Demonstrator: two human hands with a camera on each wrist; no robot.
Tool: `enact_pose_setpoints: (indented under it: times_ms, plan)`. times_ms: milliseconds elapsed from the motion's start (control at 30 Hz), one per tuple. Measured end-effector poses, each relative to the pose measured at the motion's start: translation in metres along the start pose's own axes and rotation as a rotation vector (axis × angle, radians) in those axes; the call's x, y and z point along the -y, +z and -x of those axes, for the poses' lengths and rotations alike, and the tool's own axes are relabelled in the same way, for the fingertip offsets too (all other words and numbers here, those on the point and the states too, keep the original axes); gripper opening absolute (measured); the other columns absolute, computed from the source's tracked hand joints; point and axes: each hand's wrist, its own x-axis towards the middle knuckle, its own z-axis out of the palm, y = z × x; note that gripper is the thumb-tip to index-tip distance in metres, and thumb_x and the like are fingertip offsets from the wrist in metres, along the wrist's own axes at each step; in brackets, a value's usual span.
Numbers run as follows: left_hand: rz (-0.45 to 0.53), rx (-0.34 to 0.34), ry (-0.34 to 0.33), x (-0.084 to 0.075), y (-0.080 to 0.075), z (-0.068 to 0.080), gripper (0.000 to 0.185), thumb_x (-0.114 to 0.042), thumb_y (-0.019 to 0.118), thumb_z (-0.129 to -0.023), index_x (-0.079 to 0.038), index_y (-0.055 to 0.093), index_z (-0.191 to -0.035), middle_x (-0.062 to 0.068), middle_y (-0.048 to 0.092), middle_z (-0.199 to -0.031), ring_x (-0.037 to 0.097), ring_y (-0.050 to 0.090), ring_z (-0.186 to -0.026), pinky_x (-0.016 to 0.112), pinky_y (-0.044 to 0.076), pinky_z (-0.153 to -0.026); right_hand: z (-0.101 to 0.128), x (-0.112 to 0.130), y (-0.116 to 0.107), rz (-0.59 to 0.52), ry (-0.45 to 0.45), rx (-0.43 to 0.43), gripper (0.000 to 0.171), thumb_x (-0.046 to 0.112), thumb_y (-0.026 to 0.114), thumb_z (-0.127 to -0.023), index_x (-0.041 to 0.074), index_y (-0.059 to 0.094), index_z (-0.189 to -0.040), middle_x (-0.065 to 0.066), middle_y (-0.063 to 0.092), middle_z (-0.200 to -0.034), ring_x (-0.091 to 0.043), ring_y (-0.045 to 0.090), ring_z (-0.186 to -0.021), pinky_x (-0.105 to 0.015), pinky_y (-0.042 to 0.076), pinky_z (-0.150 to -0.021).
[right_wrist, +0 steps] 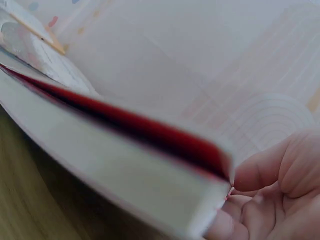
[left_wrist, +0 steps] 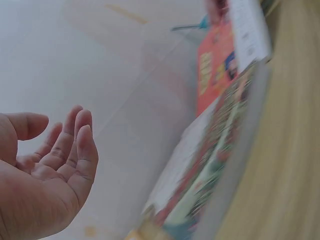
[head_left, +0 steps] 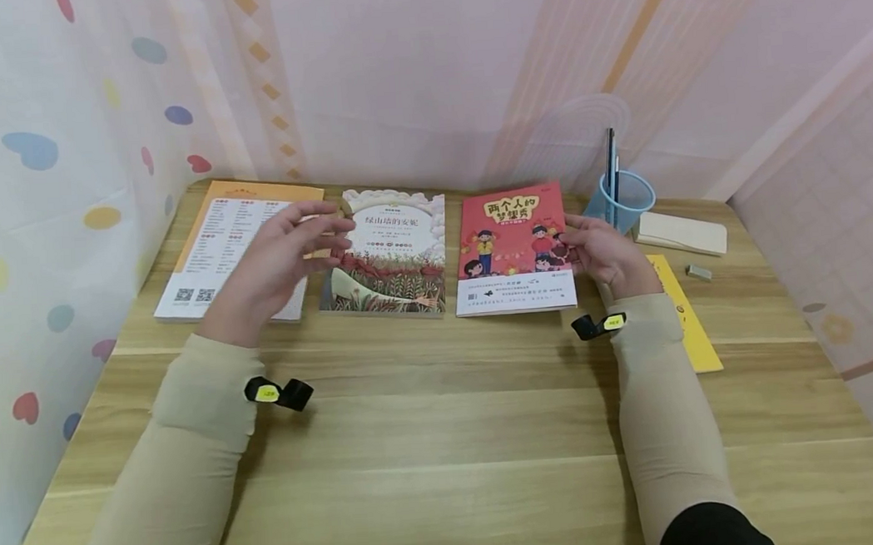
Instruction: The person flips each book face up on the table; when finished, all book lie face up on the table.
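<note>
Nearest, toward the right edge of the pale wooden table point(head_left: 432, 439), lies a thin yellow booklet point(head_left: 697, 336). Beyond it, the right hand point(head_left: 606, 254) pinches the right side of a red-and-white paperback point(head_left: 510, 247) near the far edge; the left hand point(head_left: 278, 261) (free, fingers loosely bent) hovers between a white-and-orange book point(head_left: 228, 243) and a flower-meadow paperback point(head_left: 391, 263). Farthest, a translucent blue plastic cup point(head_left: 636, 192) holds slim pens point(head_left: 611, 166).

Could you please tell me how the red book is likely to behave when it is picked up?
The red book may feel fairly stiff, since its pages form a thick block in the right wrist view. Its cover could flop open, as it gapes away from them there. It seems unlikely to roll, being flat and rectangular.
</note>
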Motion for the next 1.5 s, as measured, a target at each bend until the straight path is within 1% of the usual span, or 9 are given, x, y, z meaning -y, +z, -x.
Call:
enact_pose_setpoints:
  times_ms: [167,267,400,533,733,1000,1133,1233,1500]
  plan:
    - [-0.103,-0.097,0.030,-0.009,-0.031,0.005,0.028,-0.027,0.062,-0.103,-0.014,0.056,-0.127,-0.005,0.073,-0.111,0.015,0.067,-0.101,0.024,0.057,-0.079,-0.002,-0.002,0.001,0.074,0.011,-0.033,0.056,0.014,0.038,-0.111,0.016,0.020,-0.163,-0.003,0.070,-0.104,-0.016,0.071,-0.090,-0.033,0.060,-0.078]
    - [-0.247,-0.180,0.025,-0.012,-0.051,0.008,0.025,-0.031,0.058,-0.105,-0.019,0.055,-0.127,-0.011,0.071,-0.111,0.015,0.065,-0.104,0.022,0.056,-0.080,-0.003,-0.004,0.000,0.110,0.014,-0.050,0.056,0.016,0.039,-0.111,0.016,0.020,-0.163,-0.005,0.068,-0.110,-0.016,0.070,-0.091,-0.032,0.059,-0.080]
    - [-0.454,-0.297,-0.071,-0.015,-0.076,0.013,0.038,-0.041,0.048,-0.106,-0.022,0.049,-0.139,-0.006,0.066,-0.126,0.018,0.059,-0.115,0.031,0.052,-0.095,-0.006,-0.006,0.001,0.160,0.022,-0.072,0.055,0.016,0.040,-0.111,0.012,0.021,-0.163,-0.016,0.063,-0.128,-0.015,0.069,-0.094,-0.032,0.059,-0.083]
    - [-0.649,-0.360,-0.194,-0.015,-0.098,0.020,0.063,-0.049,0.039,-0.106,-0.011,0.033,-0.157,0.015,0.048,-0.151,0.033,0.046,-0.132,0.054,0.040,-0.110,-0.008,-0.007,0.003,0.217,0.049,-0.118,0.054,0.015,0.040,-0.111,0.013,0.024,-0.162,-0.020,0.053,-0.144,-0.016,0.066,-0.103,-0.029,0.058,-0.086]
    - [-0.883,-0.349,-0.335,-0.012,-0.124,0.028,0.074,-0.047,0.036,-0.106,0.004,0.021,-0.158,0.035,0.027,-0.155,0.053,0.030,-0.136,0.070,0.028,-0.110,-0.011,-0.008,0.006,0.322,0.082,-0.199,0.050,0.013,0.041,-0.110,0.013,0.034,-0.159,-0.019,0.050,-0.144,-0.024,0.058,-0.115,-0.029,0.056,-0.086]
    - [-1.056,-0.284,-0.405,-0.009,-0.141,0.037,0.095,-0.045,0.061,-0.099,0.014,0.011,-0.154,0.042,0.030,-0.144,0.054,0.035,-0.120,0.070,0.033,-0.104,-0.014,-0.009,0.008,0.389,0.090,-0.235,0.049,0.013,0.045,-0.109,0.013,0.037,-0.157,-0.017,0.049,-0.138,-0.028,0.054,-0.115,-0.039,0.052,-0.096]
    - [-1.143,-0.290,-0.402,-0.006,-0.141,0.042,0.085,-0.040,0.075,-0.091,0.014,0.034,-0.142,0.037,0.045,-0.123,0.050,0.043,-0.104,0.061,0.045,-0.084,-0.015,-0.010,0.010,0.433,0.094,-0.244,0.049,0.013,0.046,-0.109,0.013,0.038,-0.157,-0.017,0.049,-0.136,-0.029,0.055,-0.114,-0.040,0.051,-0.097]
    - [-1.203,-0.286,-0.383,-0.002,-0.142,0.043,0.073,-0.038,0.077,-0.089,0.015,0.044,-0.127,0.031,0.048,-0.109,0.045,0.045,-0.095,0.051,0.044,-0.072,-0.016,-0.011,0.012,0.461,0.097,-0.265,0.048,0.013,0.046,-0.109,0.014,0.039,-0.156,-0.018,0.048,-0.135,-0.029,0.054,-0.113,-0.040,0.051,-0.095]
    - [-1.229,-0.270,-0.384,0.004,-0.148,0.040,0.077,-0.043,0.076,-0.090,0.015,0.045,-0.129,0.033,0.052,-0.114,0.046,0.047,-0.096,0.053,0.044,-0.073,-0.018,-0.017,0.016,0.563,0.080,-0.303,0.045,0.012,0.045,-0.109,0.010,0.041,-0.154,-0.022,0.049,-0.134,-0.031,0.055,-0.110,-0.043,0.054,-0.093]
